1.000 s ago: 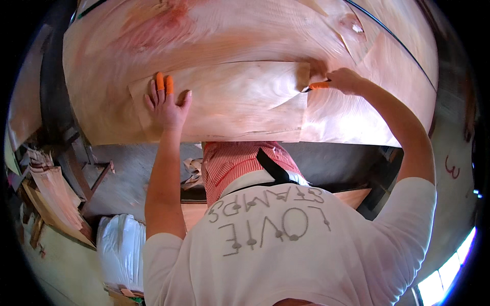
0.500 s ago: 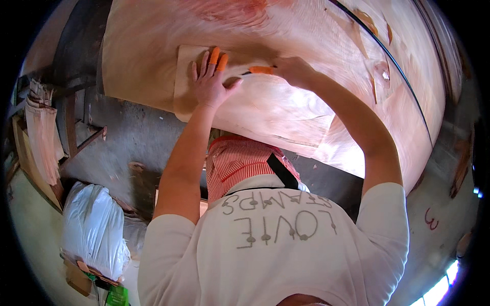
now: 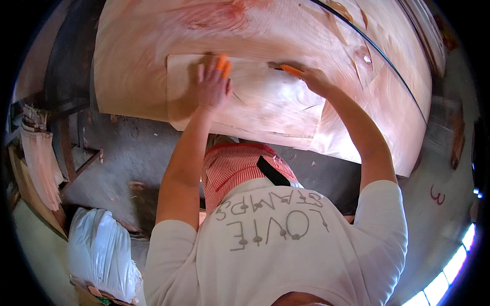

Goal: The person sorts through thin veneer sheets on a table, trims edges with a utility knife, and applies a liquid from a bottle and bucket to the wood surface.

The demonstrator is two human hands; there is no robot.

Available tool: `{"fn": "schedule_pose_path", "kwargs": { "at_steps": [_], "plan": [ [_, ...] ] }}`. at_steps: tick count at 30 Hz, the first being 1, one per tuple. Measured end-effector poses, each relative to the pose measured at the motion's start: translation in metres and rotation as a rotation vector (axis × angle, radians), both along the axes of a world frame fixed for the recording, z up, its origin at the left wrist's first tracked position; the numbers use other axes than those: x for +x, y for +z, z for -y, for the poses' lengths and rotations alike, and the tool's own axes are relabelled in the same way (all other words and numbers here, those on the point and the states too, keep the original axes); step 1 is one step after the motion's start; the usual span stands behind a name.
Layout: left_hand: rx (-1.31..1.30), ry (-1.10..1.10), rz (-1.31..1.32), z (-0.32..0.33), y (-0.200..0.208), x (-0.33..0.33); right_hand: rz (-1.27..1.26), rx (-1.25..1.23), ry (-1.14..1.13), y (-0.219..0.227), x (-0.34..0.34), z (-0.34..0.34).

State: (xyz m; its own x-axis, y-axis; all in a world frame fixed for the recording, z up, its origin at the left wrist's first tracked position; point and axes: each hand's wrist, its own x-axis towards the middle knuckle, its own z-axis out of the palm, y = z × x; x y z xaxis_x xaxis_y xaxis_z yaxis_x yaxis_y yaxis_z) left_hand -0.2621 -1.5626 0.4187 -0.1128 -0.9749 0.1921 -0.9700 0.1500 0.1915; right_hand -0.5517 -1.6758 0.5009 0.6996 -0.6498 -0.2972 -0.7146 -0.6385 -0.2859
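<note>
A thin, pale rectangular piece of wood veneer [image 3: 265, 109] lies on a much larger veneer sheet [image 3: 132, 86] with reddish swirling grain. My left hand [image 3: 213, 89] rests flat on the smaller piece toward its left side, fingers stretched out. Two of its fingers wear orange covers [image 3: 222, 66]. At the upper right of the same piece, my right hand [image 3: 317, 82] is closed round an orange-handled knife [image 3: 292, 70]. Its dark tip points left, close to the veneer surface; whether it touches is too small to tell.
A dark strap or cable [image 3: 367, 41] curves across the sheet on the right. Left of me stand a metal frame [image 3: 84, 166], stacked veneer strips [image 3: 41, 158] and a white plastic-wrapped bundle [image 3: 102, 250]. The sheet's near edge lies in front of my red-striped apron [image 3: 240, 166].
My right hand has moved right along the veneer with the knife, away from my left hand. My left hand has shifted slightly on the piece, its fingers closer together. The whole view has shifted a little.
</note>
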Motion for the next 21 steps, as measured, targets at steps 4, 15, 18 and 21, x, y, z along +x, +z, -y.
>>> {"fn": "schedule_pose_path", "kwargs": {
  "at_steps": [4,15,18,21],
  "plan": [
    [0.005,-0.267,-0.154,0.010,-0.002,-0.052,-0.117,-0.074,0.079,-0.025,-0.020,0.010],
    [0.015,-0.231,-0.103,0.011,-0.002,-0.064,0.017,0.139,-0.850,-0.089,-0.142,-0.144],
    [0.007,-0.228,-0.079,0.011,0.003,-0.064,-0.254,0.150,-0.849,-0.075,-0.126,-0.188],
    [0.006,-0.255,-0.051,0.013,0.007,-0.069,-0.259,0.125,-0.905,-0.058,-0.115,-0.199]
  ]
}}
